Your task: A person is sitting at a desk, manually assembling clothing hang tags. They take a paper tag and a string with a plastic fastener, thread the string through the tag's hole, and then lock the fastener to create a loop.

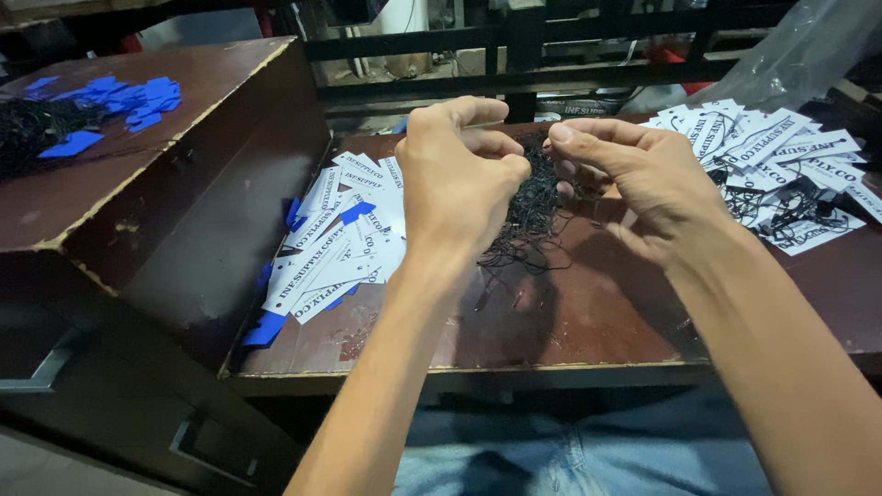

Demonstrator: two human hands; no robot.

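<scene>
On the brown table (588, 321), which serves as landmark here, everything lies within reach. To its left stands a taller dark cabinet (138, 184), its top carrying blue tags (119, 96) and a heap of black cord (37, 129). At the table's left edge lies a loose pile of white tags (344, 239) mixed with a few blue ones; at its right end a second pile of white tags (781, 147) sits with black strings already through them, by the look of it. A clear plastic bag (799, 46) hangs behind that end.

At the table's middle rests the tangle of black strings (533, 207). Both hands are raised just above it. The left hand (455, 174) is curled, thumb and forefinger narrowly pinched; the right hand (634, 170) is pinched likewise, its other fingers loosely bent. They seem to hold 1 thin string between them, though it is too fine to see surely.

The step in hand looks like teasing 1 string free of the tangle. A next move would call for a gentle, steady pull so neighbouring loops do not drag along.
</scene>
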